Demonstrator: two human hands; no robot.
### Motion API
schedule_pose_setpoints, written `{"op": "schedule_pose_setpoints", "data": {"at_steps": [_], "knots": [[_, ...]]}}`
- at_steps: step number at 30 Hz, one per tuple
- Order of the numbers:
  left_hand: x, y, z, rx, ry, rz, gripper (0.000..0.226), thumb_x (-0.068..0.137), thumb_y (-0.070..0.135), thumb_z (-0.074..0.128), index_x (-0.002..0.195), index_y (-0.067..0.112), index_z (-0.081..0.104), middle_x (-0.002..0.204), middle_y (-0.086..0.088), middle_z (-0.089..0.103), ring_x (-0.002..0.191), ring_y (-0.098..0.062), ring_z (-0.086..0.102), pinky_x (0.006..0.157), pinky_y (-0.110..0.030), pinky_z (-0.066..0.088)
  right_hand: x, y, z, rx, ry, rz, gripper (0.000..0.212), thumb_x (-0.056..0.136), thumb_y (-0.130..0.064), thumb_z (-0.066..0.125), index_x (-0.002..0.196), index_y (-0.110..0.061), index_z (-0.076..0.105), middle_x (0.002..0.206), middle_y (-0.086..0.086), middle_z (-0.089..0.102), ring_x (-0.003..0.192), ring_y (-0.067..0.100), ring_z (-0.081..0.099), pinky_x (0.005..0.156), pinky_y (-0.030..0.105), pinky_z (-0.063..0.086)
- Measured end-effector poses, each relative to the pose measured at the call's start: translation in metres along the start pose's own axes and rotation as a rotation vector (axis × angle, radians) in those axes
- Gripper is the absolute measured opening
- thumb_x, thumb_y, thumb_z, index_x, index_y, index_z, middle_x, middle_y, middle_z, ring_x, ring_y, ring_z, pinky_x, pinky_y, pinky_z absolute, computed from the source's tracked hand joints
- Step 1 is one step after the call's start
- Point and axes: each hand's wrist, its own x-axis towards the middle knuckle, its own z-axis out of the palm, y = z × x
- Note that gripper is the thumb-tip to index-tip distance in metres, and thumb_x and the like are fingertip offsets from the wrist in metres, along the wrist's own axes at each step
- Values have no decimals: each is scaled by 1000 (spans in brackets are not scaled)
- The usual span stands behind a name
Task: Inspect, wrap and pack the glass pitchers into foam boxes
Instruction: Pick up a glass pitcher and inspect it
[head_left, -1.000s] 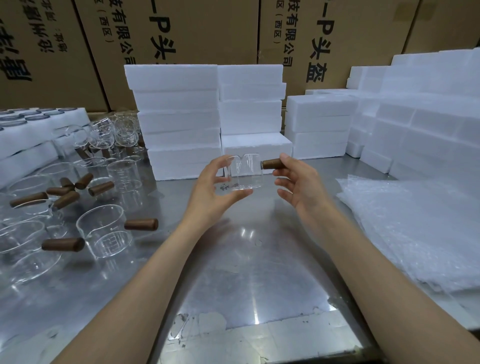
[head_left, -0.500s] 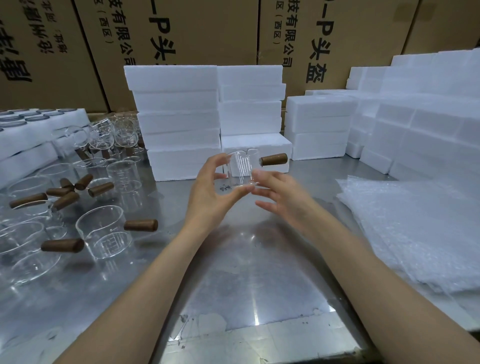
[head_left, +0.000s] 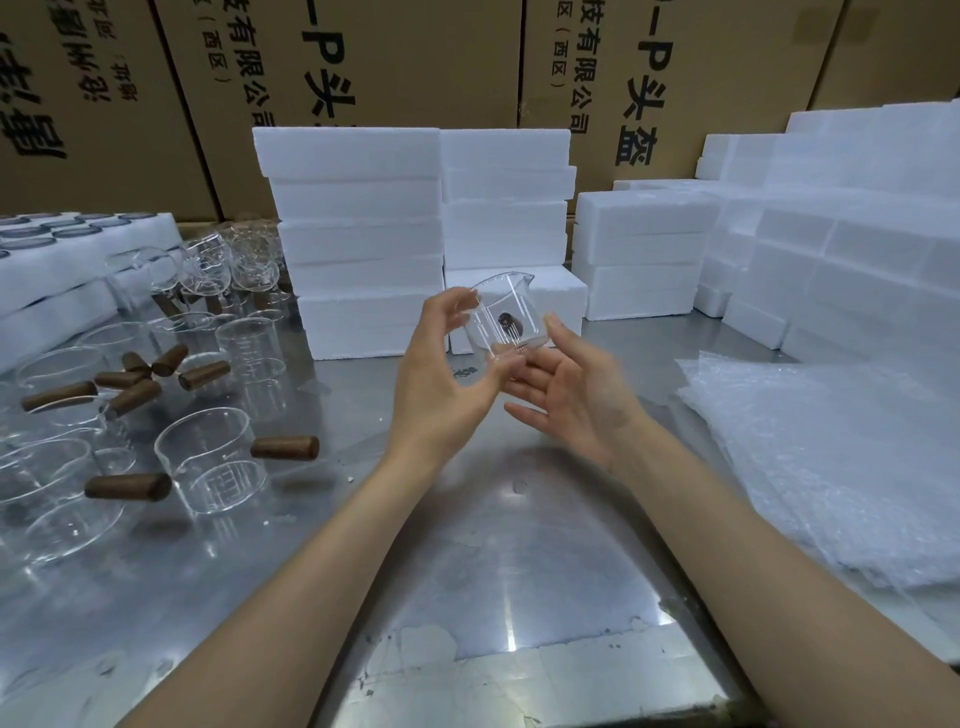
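Head view shows the left hand (head_left: 441, 384) pinching a glass pitcher (head_left: 506, 317) by rim and base, raised over the table (head_left: 519, 545) at twelve o'clock, while the right hand (head_left: 571, 400) lies flat-fingered under it, touching its base. Thin and slick, it likely chips easily; its wooden handle, pointing away, looks the safest hold.

pitcher (head_left: 506, 317) turned, handle now facing camera, right hand (head_left: 571, 400) beneath

**Bright overhead light, glare on steel**

Even, cool light falls from above. The metal table (head_left: 498, 571) throws white glare streaks and soft arm shadows. Wide-angle distortion bends the foam stacks (head_left: 358, 234) and edges; the right hand (head_left: 571, 395) blurs slightly.
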Motion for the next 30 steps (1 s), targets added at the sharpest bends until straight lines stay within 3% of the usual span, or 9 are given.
{"op": "schedule_pose_setpoints", "data": {"at_steps": [3,7,11,15,17,20,22,26,30], "knots": [[1,2,-2,120,59,89,53,76,17,81,120,16,51,117,11,54,110,-7,53,94,-16,41,2,0,1,-92,91,-42,59,73,-64,54,109,-20,68,108,-4,71,99,9,68,81,30,50],[1,1,-3,284,55,192,55,74,18,80,123,15,56,111,11,53,101,4,47,93,-23,39,3,4,6,-217,250,-169,58,67,-68,65,109,-28,60,113,-10,65,100,5,64,76,28,50],[0,-3,-2,336,32,204,61,73,13,80,128,17,56,114,9,54,97,7,42,97,-25,34,2,10,10,-309,276,-237,68,60,-61,70,116,-31,48,118,-11,54,106,3,59,86,31,51],[1,-3,-2,374,15,258,62,74,7,76,132,13,54,117,-3,58,105,-15,53,99,-42,41,3,13,10,-397,273,-244,57,63,-50,76,107,-35,44,119,-9,54,105,3,58,85,27,48],[1,-3,-1,338,-10,251,68,77,14,77,137,14,48,122,-3,56,110,-20,53,98,-48,43,4,13,9,-363,253,-212,52,65,-52,74,106,-28,53,113,-9,61,105,3,60,83,27,47],[2,-3,-2,233,2,165,85,73,33,81,144,21,36,129,7,48,121,-7,43,105,-46,39,3,13,8,-272,218,-153,53,68,-56,69,104,-17,65,94,-11,66,99,2,62,83,30,45],[2,-5,-3,230,21,132,88,69,39,83,143,22,37,128,14,45,117,1,37,107,-41,36,3,13,7,-233,188,-137,44,74,-52,67,103,-19,68,91,-12,67,96,1,63,85,31,45],[3,-10,-5,252,34,113,79,66,34,86,132,16,47,123,15,47,114,-3,41,103,-42,40,2,9,9,-133,164,-100,32,85,-47,57,101,-20,66,89,-8,69,92,3,63,87,32,43],[5,-11,-7,248,43,126,61,69,31,84,120,14,54,115,12,53,112,-14,54,98,-46,45,-1,5,7,-92,165,-84,37,87,-47,54,106,-17,65,96,-5,71,107,9,60,88,33,42]]}}
